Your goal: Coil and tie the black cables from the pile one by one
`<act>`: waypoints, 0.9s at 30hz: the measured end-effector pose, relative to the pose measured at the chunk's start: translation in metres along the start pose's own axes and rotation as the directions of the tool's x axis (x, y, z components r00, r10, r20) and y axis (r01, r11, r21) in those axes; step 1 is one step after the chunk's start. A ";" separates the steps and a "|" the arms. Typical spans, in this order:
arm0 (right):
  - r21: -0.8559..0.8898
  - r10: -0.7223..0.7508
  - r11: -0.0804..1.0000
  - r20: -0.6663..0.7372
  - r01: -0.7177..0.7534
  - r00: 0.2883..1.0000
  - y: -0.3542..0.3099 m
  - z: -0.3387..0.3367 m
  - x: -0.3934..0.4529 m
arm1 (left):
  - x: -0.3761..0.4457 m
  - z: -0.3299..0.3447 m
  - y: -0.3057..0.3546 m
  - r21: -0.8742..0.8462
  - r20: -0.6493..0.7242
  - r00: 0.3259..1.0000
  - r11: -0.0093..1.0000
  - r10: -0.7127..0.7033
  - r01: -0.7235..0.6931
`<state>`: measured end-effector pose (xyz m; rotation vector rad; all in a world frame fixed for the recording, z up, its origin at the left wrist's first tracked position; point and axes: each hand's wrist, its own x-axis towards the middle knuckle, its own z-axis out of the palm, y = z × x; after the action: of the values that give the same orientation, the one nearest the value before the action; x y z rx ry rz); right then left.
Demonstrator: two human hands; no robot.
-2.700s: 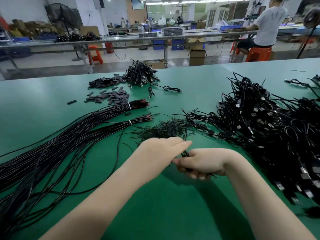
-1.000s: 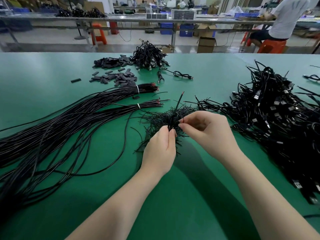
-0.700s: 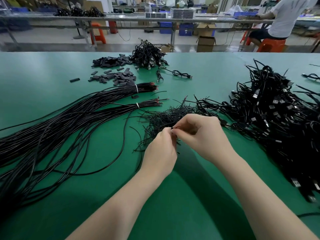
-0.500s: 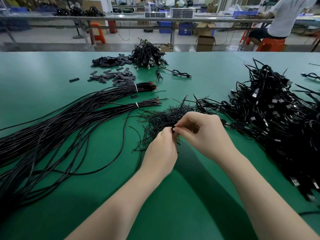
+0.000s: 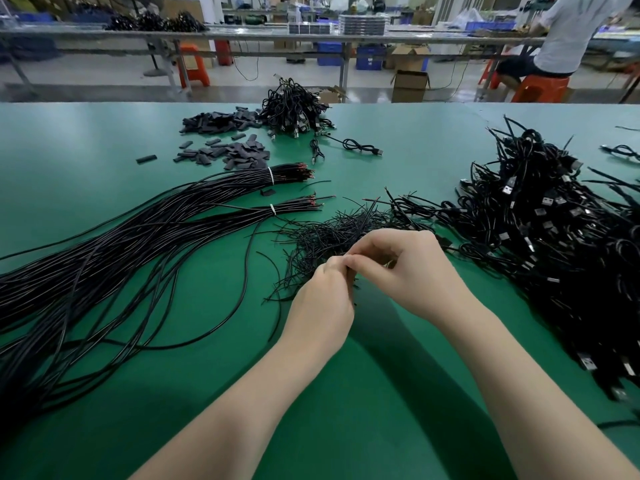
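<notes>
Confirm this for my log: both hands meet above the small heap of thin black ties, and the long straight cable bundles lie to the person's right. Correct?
Not quite. The head view shows the long cable bundles on the person's left; the tangled pile of USB cables lies on the right. The left hand and right hand do meet above the ties.

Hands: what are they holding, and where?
Left hand and right hand pinch something small between their fingertips over the twist-tie pile; it's hidden.

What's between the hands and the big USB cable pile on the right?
Head view: bare green table right of the right hand; farther back, stray cables bridge from the tie pile to the USB pile.
</notes>
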<state>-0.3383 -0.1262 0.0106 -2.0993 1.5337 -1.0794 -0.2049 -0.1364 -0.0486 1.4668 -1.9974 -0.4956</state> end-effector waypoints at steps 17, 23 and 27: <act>0.275 0.204 0.790 0.725 -0.548 0.657 0.039 -0.068 -0.014 | -0.014 -0.004 0.021 0.215 0.259 0.641 0.604 0.722 -0.767; 0.714 0.051 0.395 0.611 -0.578 0.790 0.034 -0.035 -0.009 | -0.020 -0.001 0.018 -0.170 -0.069 0.868 0.852 0.491 -0.495; 0.755 0.214 0.519 0.339 -0.401 0.916 0.025 0.002 -0.002 | -0.013 0.001 0.016 -0.594 -0.207 0.977 0.800 -0.046 -0.087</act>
<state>-0.3535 -0.1342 -0.0075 -1.1730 0.9425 -1.0879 -0.2140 -0.1191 -0.0426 1.0394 -1.4850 -0.8373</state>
